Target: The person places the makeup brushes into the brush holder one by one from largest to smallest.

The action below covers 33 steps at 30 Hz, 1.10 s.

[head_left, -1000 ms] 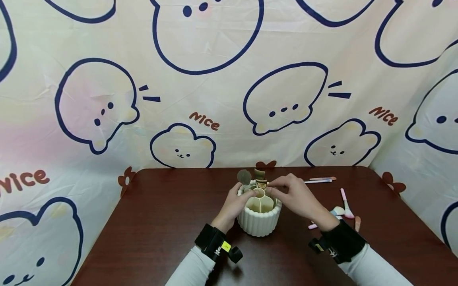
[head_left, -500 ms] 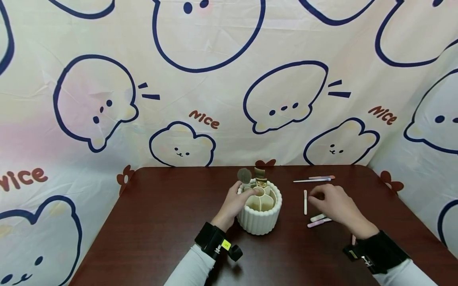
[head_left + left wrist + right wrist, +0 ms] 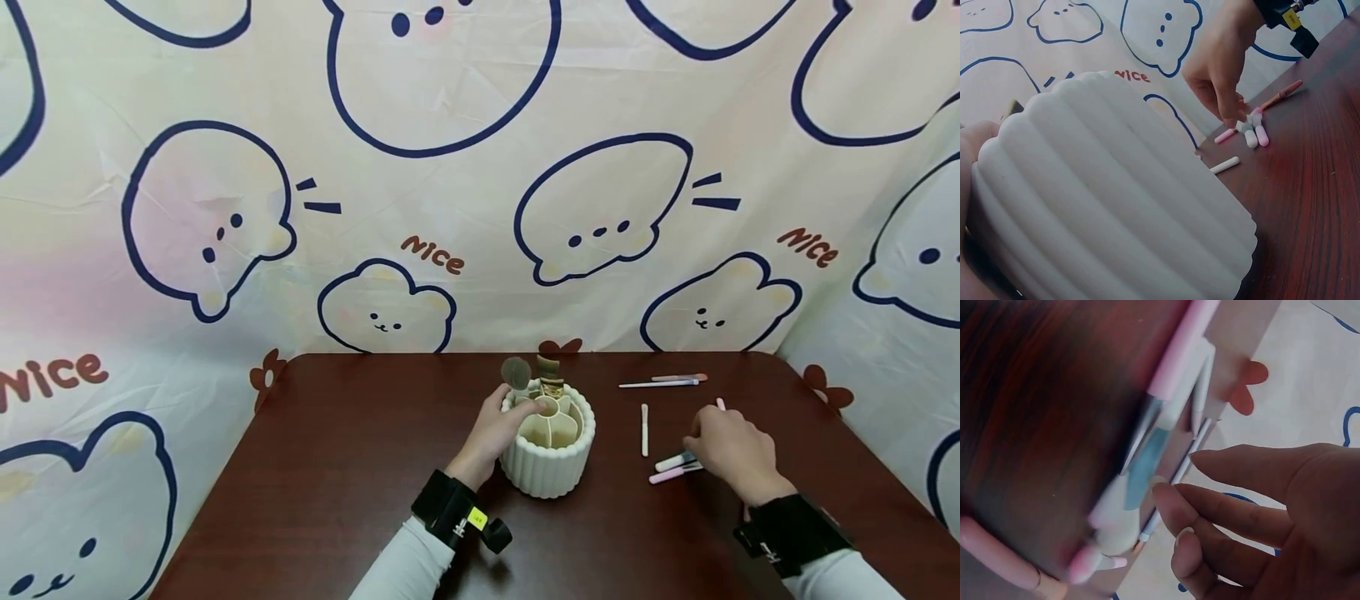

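Observation:
A white fluted brush holder (image 3: 547, 471) with inner compartments stands upright on the table. My left hand (image 3: 487, 433) grips its left side, the thumb over the rim. Two makeup brushes rise from the back of the holder: one with a round grey head (image 3: 516, 372), the other with gold-toned parts (image 3: 550, 373). Over loose makeup brushes at the right hovers my right hand (image 3: 735, 454), its thumb and fingers apart with nothing between them. In the right wrist view, the fingers are close to a white brush with a blue band (image 3: 1147, 465); whether they touch it I cannot tell.
Beside that brush lies a pink-handled brush (image 3: 1179, 353). A short white brush (image 3: 644, 430) lies between holder and right hand. Thin brushes (image 3: 660, 384) lie farther back. Behind the dark wooden table (image 3: 337, 467) hangs a patterned cloth (image 3: 480, 200).
My right hand has left the holder's rim and moved right to the loose brushes, then lowered slightly over them. The short white brush came into sight. My left hand has stayed on the holder.

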Available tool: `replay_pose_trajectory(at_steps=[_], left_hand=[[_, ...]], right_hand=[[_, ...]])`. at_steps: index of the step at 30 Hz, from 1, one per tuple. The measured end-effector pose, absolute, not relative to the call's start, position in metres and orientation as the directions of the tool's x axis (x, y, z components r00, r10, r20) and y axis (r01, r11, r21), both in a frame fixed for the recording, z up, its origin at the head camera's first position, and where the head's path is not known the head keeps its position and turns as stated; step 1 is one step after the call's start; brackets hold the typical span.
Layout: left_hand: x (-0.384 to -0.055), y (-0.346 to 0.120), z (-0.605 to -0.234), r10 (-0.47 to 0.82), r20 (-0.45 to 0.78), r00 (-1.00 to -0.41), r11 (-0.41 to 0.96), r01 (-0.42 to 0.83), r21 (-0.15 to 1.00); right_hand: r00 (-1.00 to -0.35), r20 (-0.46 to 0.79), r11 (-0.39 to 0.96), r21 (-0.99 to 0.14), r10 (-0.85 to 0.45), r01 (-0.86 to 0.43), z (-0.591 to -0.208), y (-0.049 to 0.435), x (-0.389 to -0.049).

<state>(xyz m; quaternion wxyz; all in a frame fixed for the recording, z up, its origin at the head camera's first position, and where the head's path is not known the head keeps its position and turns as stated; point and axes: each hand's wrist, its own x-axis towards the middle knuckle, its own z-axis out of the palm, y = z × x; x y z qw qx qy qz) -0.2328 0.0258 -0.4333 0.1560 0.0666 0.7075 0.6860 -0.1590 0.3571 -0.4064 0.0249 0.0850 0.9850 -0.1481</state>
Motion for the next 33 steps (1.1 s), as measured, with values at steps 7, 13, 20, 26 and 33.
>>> replay_pose_trajectory(at_steps=[7, 13, 20, 26, 33], left_hand=[[-0.232, 0.027, -0.432, 0.299, -0.134, -0.945, 0.049, -0.125, 0.991], [-0.232, 0.026, -0.431, 0.303, -0.123, -0.945, 0.050, -0.113, 0.992], [-0.231, 0.026, -0.433, 0.282, -0.147, -0.948, 0.063, -0.134, 0.989], [-0.230, 0.027, -0.434, 0.284, -0.149, -0.947, 0.056, -0.138, 0.989], [-0.230, 0.026, -0.433, 0.282, -0.147, -0.948, 0.061, -0.135, 0.989]], right_hand=[[-0.989, -0.011, 0.957, -0.250, 0.147, 0.146, -0.419, 0.356, -0.162], [-0.990, -0.009, 0.961, -0.238, 0.142, 0.140, -0.420, 0.349, -0.169], [-0.989, -0.046, 0.942, -0.302, 0.139, 0.146, -0.422, 0.341, -0.172], [-0.987, -0.083, 0.925, -0.348, 0.135, 0.156, -0.425, 0.336, -0.178], [-0.992, -0.071, 0.914, -0.386, 0.102, 0.122, -0.424, 0.335, -0.182]])
